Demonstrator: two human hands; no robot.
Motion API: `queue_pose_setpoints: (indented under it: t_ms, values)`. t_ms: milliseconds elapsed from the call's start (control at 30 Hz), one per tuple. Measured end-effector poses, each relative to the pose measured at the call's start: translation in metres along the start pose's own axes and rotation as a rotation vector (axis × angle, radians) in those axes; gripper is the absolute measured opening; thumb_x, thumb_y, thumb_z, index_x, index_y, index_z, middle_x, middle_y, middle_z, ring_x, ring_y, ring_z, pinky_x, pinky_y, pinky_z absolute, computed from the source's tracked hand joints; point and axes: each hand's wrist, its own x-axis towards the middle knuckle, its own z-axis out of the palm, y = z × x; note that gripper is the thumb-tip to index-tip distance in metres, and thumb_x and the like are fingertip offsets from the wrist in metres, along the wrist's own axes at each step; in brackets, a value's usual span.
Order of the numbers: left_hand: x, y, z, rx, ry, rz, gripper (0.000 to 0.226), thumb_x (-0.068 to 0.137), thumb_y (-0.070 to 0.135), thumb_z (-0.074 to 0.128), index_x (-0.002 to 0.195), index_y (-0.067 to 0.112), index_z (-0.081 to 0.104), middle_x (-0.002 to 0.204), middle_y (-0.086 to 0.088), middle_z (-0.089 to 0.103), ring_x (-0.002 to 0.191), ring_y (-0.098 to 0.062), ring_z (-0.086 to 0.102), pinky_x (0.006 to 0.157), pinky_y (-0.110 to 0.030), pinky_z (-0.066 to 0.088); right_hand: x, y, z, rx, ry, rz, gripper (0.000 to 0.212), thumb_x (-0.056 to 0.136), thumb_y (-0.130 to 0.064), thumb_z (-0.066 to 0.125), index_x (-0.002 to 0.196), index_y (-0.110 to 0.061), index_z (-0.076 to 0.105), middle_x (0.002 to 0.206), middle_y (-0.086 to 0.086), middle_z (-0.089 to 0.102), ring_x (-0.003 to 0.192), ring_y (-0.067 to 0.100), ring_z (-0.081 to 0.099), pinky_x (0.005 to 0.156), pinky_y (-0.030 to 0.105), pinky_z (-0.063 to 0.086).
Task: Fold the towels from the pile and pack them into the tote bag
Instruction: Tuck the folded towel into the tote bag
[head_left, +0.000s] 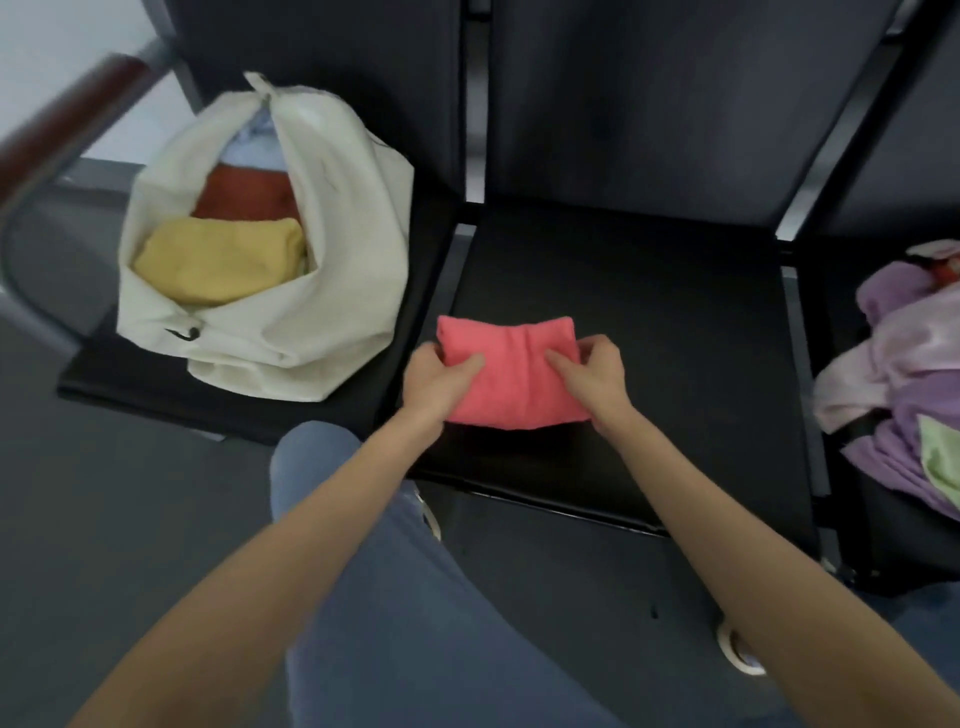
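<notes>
A folded pink towel (514, 374) lies on the middle black seat (649, 322). My left hand (441, 382) grips its left edge, thumb on top. My right hand (592, 371) grips its right edge, thumb on top as well. The cream tote bag (337, 249) stands open on the left seat. Inside it lie a folded yellow towel (218, 260), an orange-red towel (244, 195) and a pale blue one (254, 148) behind. The pile of loose towels (904, 379), mostly purple and pale pink, sits on the right seat.
The three black seats are joined in a row with tall backrests (675, 93). A dark armrest (67, 130) stands at the far left. My legs in blue jeans (395, 571) are in front of the seats, over grey floor.
</notes>
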Motion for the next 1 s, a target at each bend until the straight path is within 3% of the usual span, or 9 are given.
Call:
queue_pose_setpoints:
  t_ms: [100, 200, 333, 433, 533, 600, 733, 867, 1000]
  values:
    - [0.026, 0.030, -0.065, -0.097, 0.081, 0.082, 0.038, 0.085, 0.020, 0.070, 0.114, 0.000, 0.056, 0.103, -0.009, 0.062, 0.091, -0.019, 0.061, 0.068, -0.023, 0.047, 0.009, -0.063, 0.027, 0.229, -0.128, 0.010, 0.052, 0.083, -0.028, 0.073, 0.124, -0.006, 0.050, 0.112, 0.002, 0.055, 0.103, 0.016, 0.055, 0.086, 0.031, 0.049]
    - [0.050, 0.064, -0.135, -0.192, 0.134, 0.172, 0.035, 0.083, 0.023, 0.071, 0.110, 0.007, 0.057, 0.092, 0.001, 0.061, 0.083, -0.012, 0.058, 0.060, -0.014, 0.044, 0.018, -0.126, 0.056, 0.377, -0.266, -0.031, 0.037, 0.085, -0.019, 0.067, 0.118, -0.006, 0.054, 0.114, 0.006, 0.061, 0.104, 0.018, 0.060, 0.091, 0.036, 0.053]
    - [0.095, 0.090, -0.215, -0.143, 0.314, 0.269, 0.039, 0.081, 0.018, 0.067, 0.117, 0.007, 0.059, 0.103, -0.003, 0.065, 0.093, -0.016, 0.062, 0.077, -0.025, 0.050, 0.024, -0.196, 0.103, 0.295, -0.319, -0.261, 0.038, 0.087, -0.007, 0.058, 0.121, -0.009, 0.041, 0.103, 0.001, 0.056, 0.090, 0.010, 0.059, 0.077, 0.026, 0.054]
    - [0.126, 0.099, -0.262, -0.121, 0.451, 0.398, 0.036, 0.082, 0.012, 0.062, 0.117, 0.007, 0.054, 0.109, -0.010, 0.063, 0.095, -0.019, 0.062, 0.079, -0.030, 0.053, 0.029, -0.240, 0.143, 0.237, -0.342, -0.411, 0.044, 0.087, -0.003, 0.058, 0.123, -0.010, 0.034, 0.096, -0.002, 0.053, 0.083, 0.008, 0.056, 0.069, 0.022, 0.052]
    - [0.156, 0.100, -0.291, -0.043, 0.512, 0.518, 0.037, 0.081, 0.008, 0.058, 0.117, 0.006, 0.050, 0.108, -0.005, 0.059, 0.091, -0.009, 0.058, 0.071, -0.012, 0.049, 0.047, -0.276, 0.195, 0.194, -0.321, -0.456, 0.030, 0.085, -0.002, 0.056, 0.115, -0.001, 0.053, 0.103, 0.009, 0.061, 0.093, 0.020, 0.060, 0.078, 0.032, 0.054]
    - [0.179, 0.089, -0.299, -0.011, 0.508, 0.537, 0.031, 0.082, 0.002, 0.056, 0.111, 0.009, 0.048, 0.107, -0.007, 0.057, 0.090, -0.011, 0.056, 0.067, -0.011, 0.045, 0.060, -0.287, 0.229, 0.174, -0.309, -0.429, 0.024, 0.086, -0.004, 0.055, 0.108, 0.002, 0.059, 0.102, 0.014, 0.064, 0.096, 0.026, 0.061, 0.082, 0.037, 0.054]
    - [0.219, 0.055, -0.294, -0.060, 0.492, 0.455, 0.027, 0.085, 0.003, 0.056, 0.109, 0.011, 0.047, 0.104, -0.008, 0.055, 0.093, -0.017, 0.055, 0.074, -0.022, 0.049, 0.079, -0.280, 0.275, 0.191, -0.348, -0.287, 0.027, 0.085, -0.006, 0.053, 0.111, 0.001, 0.058, 0.106, 0.015, 0.063, 0.103, 0.029, 0.061, 0.087, 0.043, 0.054]
    - [0.247, 0.039, -0.283, -0.088, 0.462, 0.355, 0.036, 0.090, 0.004, 0.055, 0.125, 0.001, 0.047, 0.111, -0.005, 0.052, 0.097, -0.014, 0.052, 0.066, -0.009, 0.043, 0.083, -0.274, 0.282, -0.020, -0.268, -0.362, 0.028, 0.094, -0.011, 0.050, 0.118, 0.004, 0.052, 0.117, 0.017, 0.059, 0.111, 0.030, 0.056, 0.092, 0.037, 0.046]
    - [0.272, 0.035, -0.280, -0.056, 0.292, 0.298, 0.034, 0.089, 0.011, 0.061, 0.121, 0.012, 0.051, 0.115, -0.007, 0.059, 0.102, -0.022, 0.059, 0.087, -0.034, 0.053, 0.093, -0.266, 0.282, -0.171, -0.106, -0.442, 0.033, 0.095, -0.013, 0.051, 0.125, 0.002, 0.046, 0.122, 0.018, 0.058, 0.115, 0.030, 0.056, 0.098, 0.038, 0.045]
